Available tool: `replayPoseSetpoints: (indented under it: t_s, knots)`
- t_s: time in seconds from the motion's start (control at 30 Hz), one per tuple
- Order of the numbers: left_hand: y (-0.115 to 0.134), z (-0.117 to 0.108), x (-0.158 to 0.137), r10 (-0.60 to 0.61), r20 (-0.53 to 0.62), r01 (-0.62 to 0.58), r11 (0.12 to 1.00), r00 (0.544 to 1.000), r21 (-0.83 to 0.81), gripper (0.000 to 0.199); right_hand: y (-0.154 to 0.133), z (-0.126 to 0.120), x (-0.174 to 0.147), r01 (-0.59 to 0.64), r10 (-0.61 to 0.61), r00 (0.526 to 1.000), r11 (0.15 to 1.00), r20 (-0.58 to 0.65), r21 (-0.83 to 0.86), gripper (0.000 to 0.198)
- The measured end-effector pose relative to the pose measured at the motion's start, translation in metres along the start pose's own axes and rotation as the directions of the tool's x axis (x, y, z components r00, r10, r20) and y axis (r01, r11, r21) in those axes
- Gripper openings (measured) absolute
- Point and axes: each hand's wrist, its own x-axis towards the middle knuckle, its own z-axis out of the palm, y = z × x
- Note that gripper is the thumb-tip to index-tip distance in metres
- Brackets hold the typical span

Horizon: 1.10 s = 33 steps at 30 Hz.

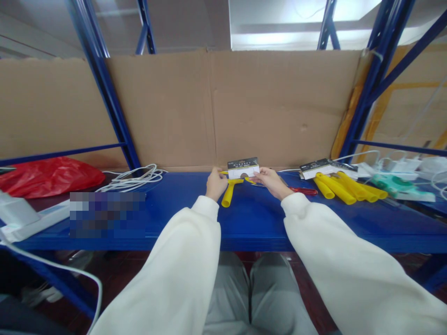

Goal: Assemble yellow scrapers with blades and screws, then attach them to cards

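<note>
My left hand [216, 184] is closed at the head of a yellow T-shaped scraper handle [228, 194], whose hollow grip points toward me. A bit of yellow also shows by its fingertips. My right hand [271, 181] pinches a small yellow piece [249, 180] just right of the scraper head; its exact shape is too small to tell. Between and behind both hands stands a black-and-white box [243, 168] with a round cutout in its front. A red-handled tool [303, 190] lies beside my right wrist, partly hidden by it.
Several yellow handles [344, 188] lie at right by another black-and-white box [319, 168]. Beyond are a green-and-white package [398, 187] and white chargers. At left are coiled white cable [139, 177], a red bag [52, 177] and a power strip [45, 221]. Cardboard [244, 107] backs the blue shelf [181, 209].
</note>
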Motion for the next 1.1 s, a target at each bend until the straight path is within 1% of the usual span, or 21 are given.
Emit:
replayPoseSetpoints:
  t_s: [0.07,0.1,0.17,0.2,0.3,0.4,0.47,0.57,0.6,0.67,0.73,0.8,0.93,1.03,1.1]
  knots:
    - [-0.008,0.002,0.002,0.016,0.032,-0.018,0.998,0.999,0.066,0.017,-0.001,-0.001,0.001,-0.002,0.001,0.999,1.000,-0.032,-0.003,0.017]
    - [-0.013,0.004,0.002,0.003,0.066,-0.006,0.998,0.998,0.060,0.020,-0.001,-0.001,0.001,-0.007,0.007,0.999,1.000,-0.040,-0.007,0.018]
    - [-0.020,0.008,0.003,-0.027,0.137,0.027,1.000,0.990,0.007,0.034,-0.002,-0.002,0.001,-0.016,0.015,0.999,1.000,-0.049,-0.014,0.018]
    - [-0.022,0.010,0.004,-0.030,0.164,0.033,0.999,0.986,-0.015,0.036,-0.002,-0.002,0.001,-0.019,0.018,0.999,1.000,-0.051,-0.015,0.017]
    - [-0.025,0.014,0.006,-0.074,0.223,0.101,0.989,0.972,-0.109,0.035,-0.002,-0.002,0.001,-0.008,0.008,0.999,1.000,-0.044,0.000,0.018]
    - [-0.021,0.014,0.008,-0.167,0.277,0.207,0.971,0.946,-0.122,0.031,-0.002,-0.003,0.003,0.011,-0.010,0.999,1.000,-0.049,0.026,0.022]
    - [-0.015,0.013,0.007,-0.233,0.282,0.280,0.950,0.931,-0.137,0.025,-0.003,-0.004,0.004,0.019,-0.016,0.997,0.999,-0.072,0.045,0.023]
    - [-0.005,0.010,0.002,-0.244,0.358,0.357,0.887,0.901,-0.295,0.014,-0.006,-0.006,0.004,0.008,-0.001,0.993,0.998,-0.115,0.064,0.020]
    - [-0.002,0.008,0.000,-0.249,0.383,0.381,0.867,0.890,-0.321,0.013,-0.006,-0.006,0.004,0.002,0.006,0.992,0.998,-0.124,0.069,0.019]
    - [0.004,0.006,-0.003,-0.260,0.420,0.409,0.856,0.869,-0.316,0.011,-0.008,-0.006,0.002,-0.004,0.014,0.992,0.997,-0.126,0.082,0.020]
    - [0.008,0.004,-0.004,-0.264,0.423,0.422,0.841,0.867,-0.339,0.010,-0.009,-0.005,0.001,-0.003,0.014,0.994,0.996,-0.110,0.092,0.022]
    - [0.009,0.003,-0.003,-0.281,0.399,0.440,0.808,0.873,-0.392,0.009,-0.010,-0.005,-0.001,-0.012,0.021,0.996,0.995,-0.083,0.099,0.023]
    - [0.006,0.003,0.004,-0.367,0.321,0.483,0.738,0.873,-0.471,0.011,-0.011,-0.004,-0.002,-0.055,0.061,0.997,0.993,-0.049,0.104,0.020]
    - [0.002,0.004,0.010,-0.419,0.250,0.485,0.700,0.873,-0.524,0.012,-0.010,-0.004,-0.002,-0.085,0.088,0.996,0.990,-0.020,0.113,0.019]
    - [-0.001,0.005,0.012,-0.430,0.222,0.471,0.652,0.875,-0.594,0.014,-0.009,-0.004,-0.003,-0.101,0.098,0.995,0.988,0.033,0.120,0.017]
